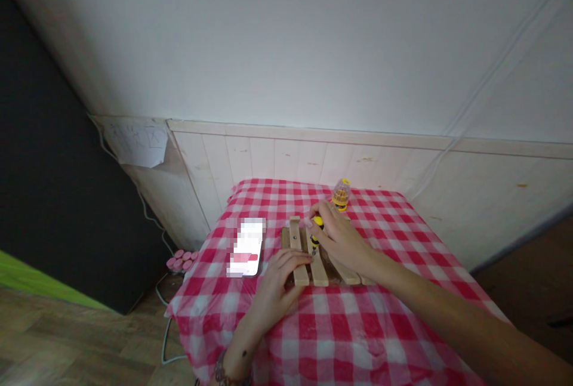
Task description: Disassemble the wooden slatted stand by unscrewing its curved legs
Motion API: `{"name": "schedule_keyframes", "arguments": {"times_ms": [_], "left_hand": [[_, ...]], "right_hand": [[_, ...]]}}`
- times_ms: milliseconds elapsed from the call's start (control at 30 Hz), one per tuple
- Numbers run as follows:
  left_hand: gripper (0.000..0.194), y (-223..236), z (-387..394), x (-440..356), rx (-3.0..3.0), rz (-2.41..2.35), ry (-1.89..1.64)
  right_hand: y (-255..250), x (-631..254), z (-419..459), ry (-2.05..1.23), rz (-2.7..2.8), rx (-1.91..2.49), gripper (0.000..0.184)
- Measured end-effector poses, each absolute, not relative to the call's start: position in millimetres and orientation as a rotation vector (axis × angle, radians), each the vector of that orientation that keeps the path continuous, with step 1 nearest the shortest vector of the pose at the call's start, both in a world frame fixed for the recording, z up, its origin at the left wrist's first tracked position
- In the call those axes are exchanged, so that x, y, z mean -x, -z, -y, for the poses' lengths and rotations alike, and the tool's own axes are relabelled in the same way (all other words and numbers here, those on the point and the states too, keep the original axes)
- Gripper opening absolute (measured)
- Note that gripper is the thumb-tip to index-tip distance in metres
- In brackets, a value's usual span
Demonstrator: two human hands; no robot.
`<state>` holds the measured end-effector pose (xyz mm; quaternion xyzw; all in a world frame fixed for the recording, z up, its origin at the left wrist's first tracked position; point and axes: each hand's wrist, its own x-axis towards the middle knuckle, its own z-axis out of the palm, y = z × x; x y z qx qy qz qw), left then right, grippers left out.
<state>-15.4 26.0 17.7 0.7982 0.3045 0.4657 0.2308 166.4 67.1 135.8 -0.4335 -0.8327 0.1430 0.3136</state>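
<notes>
Screwdriver (317, 226) is held clamped between the fingers of the right hand (340, 235), with its tip pointed down at a screw on the second of the wooden slats (299, 269), counted from the nine o'clock side. The leftmost slat is touched by the fingers of the left hand (274, 281), laid over it from eight o'clock; whether it is gripped cannot be told. Around the slats, a lit phone (248, 247) is seen at nine o'clock and a bit case (341, 194) at one o'clock, both set on checked cloth (313, 341).
</notes>
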Motion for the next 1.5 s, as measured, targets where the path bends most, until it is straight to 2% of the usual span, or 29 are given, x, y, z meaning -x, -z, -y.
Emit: {"name": "schedule_keyframes", "arguments": {"times_ms": [100,433,633,733,1000,1133,1233,1333,1500], "left_hand": [[0.034,-17.8,-26.1,15.1,-2.180,-0.848,-1.266],[0.034,-18.1,-25.3,15.2,-2.202,-0.854,-1.287],[0.037,-17.1,-25.8,15.1,-2.210,-0.844,-1.293],[0.036,-16.4,-25.8,15.0,-2.207,-0.846,-1.305],[0.039,-16.7,-25.5,15.9,-2.221,-0.823,-1.308],[0.040,-15.8,-26.2,15.4,-2.215,-0.816,-1.311],[0.038,-15.1,-26.6,15.2,-2.208,-0.826,-1.304],[0.037,-14.3,-26.5,15.4,-2.201,-0.837,-1.296],[0.038,-13.6,-26.7,15.5,-2.204,-0.830,-1.303]], "right_hand": [[-134.1,-173.9,-71.2,-0.208,2.226,1.194,0.026],[-146.4,-180.8,-72.8,-0.537,2.233,1.009,0.017],[-141.6,-182.1,-72.1,-0.503,2.392,0.895,0.036],[-139.1,-183.3,-70.0,-0.446,2.460,0.934,0.039],[-140.4,-181.2,-63.0,-0.445,2.374,1.006,0.015],[-134.2,-179.7,-64.1,-0.490,2.294,1.032,0.013],[-130.5,-179.8,-66.0,-0.529,2.249,1.053,0.019],[-133.4,-178.9,-66.2,-0.452,2.311,1.069,0.028],[-145.6,-174.3,-66.1,-0.052,2.451,1.123,0.033]]}}
